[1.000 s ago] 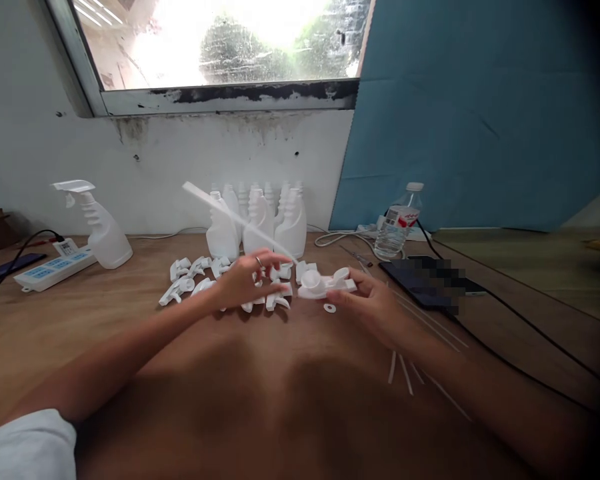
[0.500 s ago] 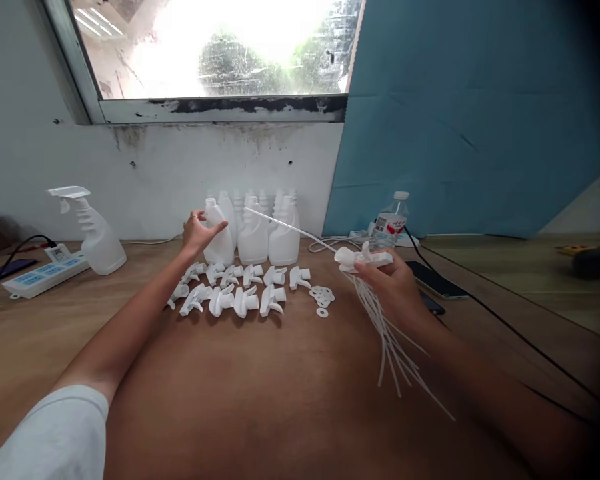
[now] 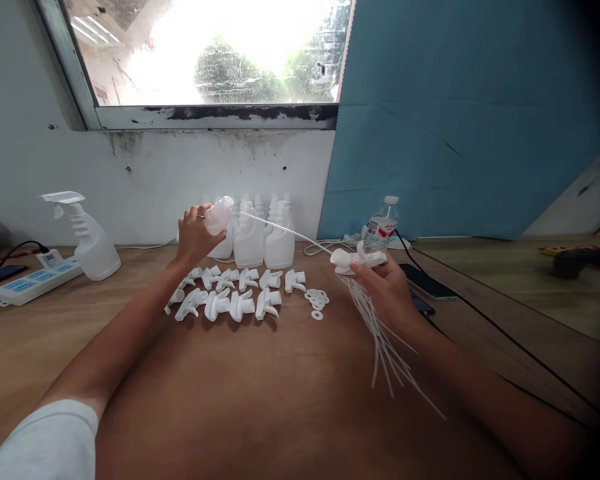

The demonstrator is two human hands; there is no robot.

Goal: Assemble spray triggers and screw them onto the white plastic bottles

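My left hand (image 3: 198, 232) is closed round a white plastic bottle (image 3: 220, 215), tilted with its open neck toward the right. Further right, my right hand (image 3: 383, 283) grips a white trigger sprayer head (image 3: 359, 258). A long thin dip tube (image 3: 286, 230) sticks out from that head toward the left, its tip near the held bottle's neck. Below my right hand a bundle of loose tubes (image 3: 380, 340) fans out over the table. Between my arms lie several trigger sprayer heads (image 3: 241, 305) in two rows, with a small pile of white ring washers (image 3: 317, 299) beside them.
Several white bottles (image 3: 249, 240) stand upright by the wall. At the left are an assembled spray bottle (image 3: 96, 240) and a power strip (image 3: 37, 283). A water bottle (image 3: 383, 223), a phone (image 3: 427, 281) and black cables lie or stand at the right.
My left hand has lifted the bottle off the table and tipped its neck to the right. My right hand still holds the sprayer head, nearly unmoved. The view has shifted slightly.
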